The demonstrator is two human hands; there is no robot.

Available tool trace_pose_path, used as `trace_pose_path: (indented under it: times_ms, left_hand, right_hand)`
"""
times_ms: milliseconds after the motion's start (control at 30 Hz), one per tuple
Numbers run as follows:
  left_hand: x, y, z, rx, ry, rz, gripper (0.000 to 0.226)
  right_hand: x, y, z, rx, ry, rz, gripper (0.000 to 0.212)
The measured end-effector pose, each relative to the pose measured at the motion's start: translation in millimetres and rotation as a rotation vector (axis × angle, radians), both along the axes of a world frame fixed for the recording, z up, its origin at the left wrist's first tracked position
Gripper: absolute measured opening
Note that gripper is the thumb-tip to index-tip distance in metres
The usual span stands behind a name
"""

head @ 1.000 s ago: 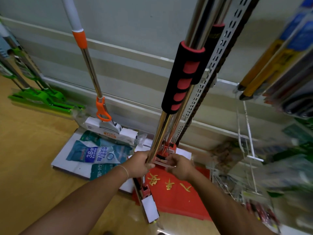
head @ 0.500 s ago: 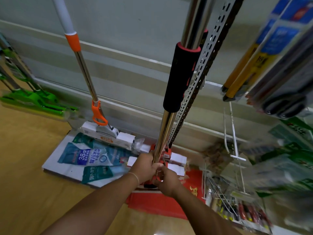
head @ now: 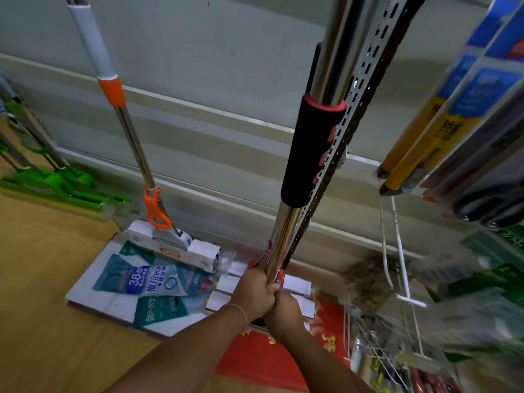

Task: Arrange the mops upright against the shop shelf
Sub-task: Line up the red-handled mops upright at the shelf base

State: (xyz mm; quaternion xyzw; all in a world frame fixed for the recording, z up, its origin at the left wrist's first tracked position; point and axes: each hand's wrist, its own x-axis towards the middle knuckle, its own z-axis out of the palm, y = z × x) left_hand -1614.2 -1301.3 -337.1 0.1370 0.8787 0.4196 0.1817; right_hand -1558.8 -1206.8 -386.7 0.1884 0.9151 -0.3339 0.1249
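A steel-handled mop point(head: 286, 231) with a black and red foam grip stands nearly upright against the perforated shelf upright point(head: 354, 109). My left hand point(head: 253, 293) is wrapped around its lower pole. Just below, my right hand point(head: 285, 310) grips the same pole. White mop heads point(head: 295, 286) with red fittings rest on the floor under my hands, so a second red mop seems to stand behind the first. An orange-and-white mop point(head: 133, 146) leans upright on the shelf panel to the left, its white head point(head: 173, 246) on the floor.
Green flat mops point(head: 56, 185) lean at the far left. A white board point(head: 93, 296) with blue packets lies on the wooden floor. A red mat point(head: 255, 361) lies near my forearms. Packaged goods point(head: 459, 131) hang on hooks at the right, close to the pole.
The mop head swung from pointing towards me to lying flat by the shelf base. Both hands closed together on the lower pole, and the pole stands closer to the shelf upright.
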Motion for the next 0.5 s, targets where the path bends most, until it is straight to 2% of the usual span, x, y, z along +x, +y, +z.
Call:
trace_pose_path:
  times_ms: [167, 333, 433, 500]
  left_hand:
    - [-10.5, 13.4, -7.3, 0.012, 0.019, 0.018, 0.026]
    - [-19.6, 17.3, -8.3, 0.054, 0.002, -0.003, 0.022]
    - [-20.2, 11.2, -1.9, 0.095, 0.073, -0.057, 0.028]
    - [-16.9, 8.1, 12.0, 0.162, 0.187, -0.028, 0.037]
  right_hand:
    - [-16.0, 9.9, -2.5, 0.034, -0.053, 0.013, 0.026]
    - [-22.3, 12.4, -6.0, 0.049, 0.006, -0.001, 0.023]
    - [-25.7, 10.4, -9.1, 0.059, 0.033, 0.015, 0.022]
    - [-27.5, 9.7, -14.4, 0.054, 0.057, 0.018, 0.025]
